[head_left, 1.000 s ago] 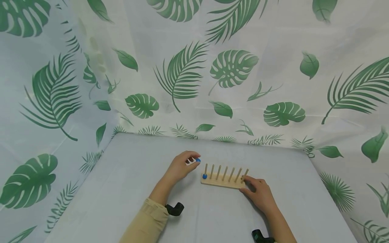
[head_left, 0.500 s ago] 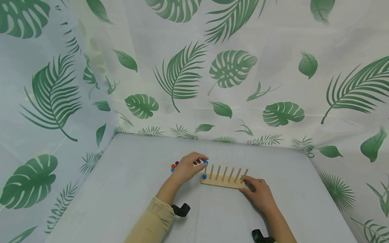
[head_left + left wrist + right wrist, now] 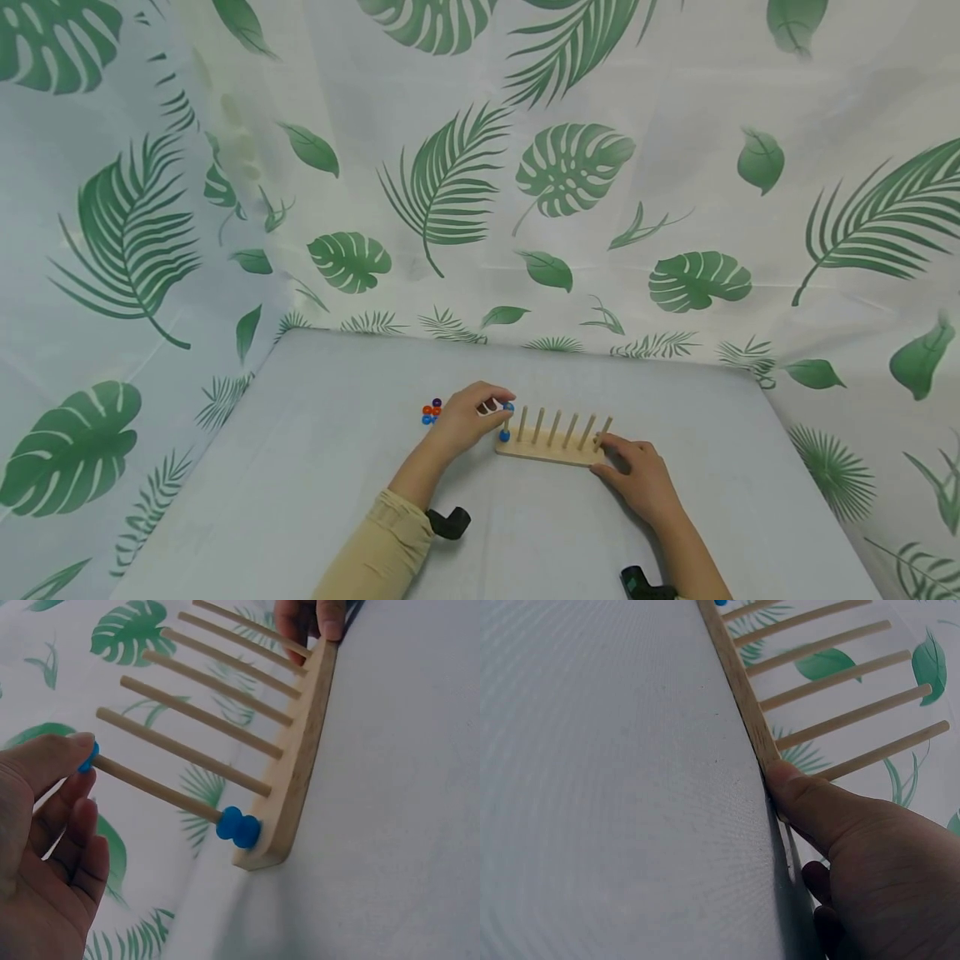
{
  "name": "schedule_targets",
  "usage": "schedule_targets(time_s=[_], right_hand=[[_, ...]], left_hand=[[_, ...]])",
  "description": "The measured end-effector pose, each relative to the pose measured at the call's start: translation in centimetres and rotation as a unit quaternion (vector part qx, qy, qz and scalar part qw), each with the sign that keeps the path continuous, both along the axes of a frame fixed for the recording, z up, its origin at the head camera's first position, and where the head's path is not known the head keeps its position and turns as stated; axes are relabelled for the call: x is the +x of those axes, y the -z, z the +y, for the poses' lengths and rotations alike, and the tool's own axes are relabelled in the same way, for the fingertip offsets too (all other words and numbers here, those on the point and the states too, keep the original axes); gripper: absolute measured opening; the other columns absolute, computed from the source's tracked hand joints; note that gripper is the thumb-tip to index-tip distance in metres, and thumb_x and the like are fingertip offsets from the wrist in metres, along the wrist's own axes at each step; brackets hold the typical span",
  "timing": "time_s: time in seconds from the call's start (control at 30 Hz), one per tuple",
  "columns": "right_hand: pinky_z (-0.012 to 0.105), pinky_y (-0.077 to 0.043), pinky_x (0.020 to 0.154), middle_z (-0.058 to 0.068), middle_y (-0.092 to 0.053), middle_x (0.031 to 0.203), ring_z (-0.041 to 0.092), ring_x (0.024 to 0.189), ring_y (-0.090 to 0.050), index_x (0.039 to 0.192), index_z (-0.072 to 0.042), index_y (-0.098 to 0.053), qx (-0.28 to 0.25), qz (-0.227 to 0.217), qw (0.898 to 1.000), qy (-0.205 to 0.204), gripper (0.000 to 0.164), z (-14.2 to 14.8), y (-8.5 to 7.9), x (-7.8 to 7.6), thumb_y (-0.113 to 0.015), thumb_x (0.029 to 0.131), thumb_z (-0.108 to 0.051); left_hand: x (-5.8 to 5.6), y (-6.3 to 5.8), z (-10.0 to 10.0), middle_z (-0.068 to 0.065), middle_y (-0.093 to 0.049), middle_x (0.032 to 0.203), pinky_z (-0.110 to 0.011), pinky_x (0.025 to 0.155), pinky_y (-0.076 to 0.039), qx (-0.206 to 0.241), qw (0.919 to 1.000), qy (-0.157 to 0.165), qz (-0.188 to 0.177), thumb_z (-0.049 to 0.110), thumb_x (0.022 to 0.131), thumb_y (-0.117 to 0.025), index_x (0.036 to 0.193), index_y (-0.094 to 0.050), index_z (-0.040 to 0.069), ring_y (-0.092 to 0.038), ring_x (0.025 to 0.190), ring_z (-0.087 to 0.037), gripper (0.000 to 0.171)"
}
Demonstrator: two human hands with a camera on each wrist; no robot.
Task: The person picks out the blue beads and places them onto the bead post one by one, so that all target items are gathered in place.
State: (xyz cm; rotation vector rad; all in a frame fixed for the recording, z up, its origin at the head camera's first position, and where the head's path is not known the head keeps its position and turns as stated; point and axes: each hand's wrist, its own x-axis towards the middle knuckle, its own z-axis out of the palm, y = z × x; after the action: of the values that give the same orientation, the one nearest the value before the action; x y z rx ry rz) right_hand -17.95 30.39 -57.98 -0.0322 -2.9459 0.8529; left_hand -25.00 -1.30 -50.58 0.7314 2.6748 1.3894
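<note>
On the white surface stands a wooden pegboard; the left hand pinches a blue bead at the tip of its leftmost peg, while the right hand grips its right end.

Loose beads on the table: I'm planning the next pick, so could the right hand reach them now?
Probably not easily: the right hand grips the wooden base, and the left hand, pinching a blue bead at the tip of a peg, sits between that hand and the loose beads.
</note>
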Motion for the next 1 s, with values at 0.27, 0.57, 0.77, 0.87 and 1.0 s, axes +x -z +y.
schedule_targets(time_s=[0.27, 0.57, 0.77, 0.87, 1.0], right_hand=[[0.061, -0.044, 0.094, 0.014, -0.062, 0.129, 0.037, 0.115, -0.054, 0.135, -0.020, -0.060, -0.001, 0.002, 1.000, -0.003, 0.062, 0.0, 0.0, 0.0, -0.075, 0.082, -0.050], [0.061, -0.044, 0.094, 0.014, -0.062, 0.130, 0.036, 0.115, -0.054, 0.135, -0.020, -0.060, -0.003, -0.001, 1.000, -0.001, 0.063, 0.0, 0.0, 0.0, -0.075, 0.082, -0.050], [0.061, -0.044, 0.094, 0.013, -0.062, 0.130, 0.036, 0.115, -0.054, 0.135, -0.019, -0.060, -0.003, 0.001, 1.000, -0.003, 0.062, -0.1, -0.1, 0.0, -0.075, 0.082, -0.050], [0.061, -0.044, 0.093, 0.014, -0.063, 0.129, 0.036, 0.114, -0.054, 0.135, -0.019, -0.060, -0.002, 0.002, 1.000, -0.004, 0.062, -0.1, -0.2, 0.1, -0.075, 0.082, -0.050], [0.061, -0.044, 0.093, 0.014, -0.062, 0.129, 0.037, 0.114, -0.054, 0.135, -0.019, -0.060, 0.000, 0.003, 1.000, -0.004, 0.062, -0.1, -0.2, 0.1, -0.075, 0.082, -0.050]], left_hand=[[0.0, 1.4, 0.0, 0.007, -0.066, 0.111, -0.024, 0.079, -0.050, 0.021, 0.9994, -0.007, -0.026, 0.031, 0.093, -0.069, 0.121, -0.068, 0.023, -0.057, 0.092, -0.008, 0.029], [0.1, 3.0, 0.2, 0.010, -0.065, 0.108, -0.023, 0.077, -0.050, 0.023, 0.9986, -0.016, -0.045, 0.030, 0.093, -0.070, 0.119, -0.068, 0.022, -0.058, 0.090, -0.006, 0.028], [0.1, 3.8, 0.3, 0.009, -0.067, 0.110, -0.022, 0.077, -0.050, 0.008, 0.9989, -0.022, -0.040, 0.028, 0.092, -0.071, 0.119, -0.068, 0.025, -0.059, 0.089, -0.004, 0.027], [0.1, 4.1, 0.3, 0.008, -0.067, 0.112, -0.022, 0.077, -0.051, 0.007, 0.9988, -0.021, -0.044, 0.027, 0.092, -0.071, 0.119, -0.068, 0.025, -0.060, 0.090, -0.005, 0.028], [0.2, 4.2, 0.4, 0.007, -0.068, 0.114, -0.022, 0.077, -0.051, 0.006, 0.9984, -0.019, -0.053, 0.025, 0.092, -0.072, 0.120, -0.068, 0.024, -0.060, 0.090, -0.006, 0.029]])
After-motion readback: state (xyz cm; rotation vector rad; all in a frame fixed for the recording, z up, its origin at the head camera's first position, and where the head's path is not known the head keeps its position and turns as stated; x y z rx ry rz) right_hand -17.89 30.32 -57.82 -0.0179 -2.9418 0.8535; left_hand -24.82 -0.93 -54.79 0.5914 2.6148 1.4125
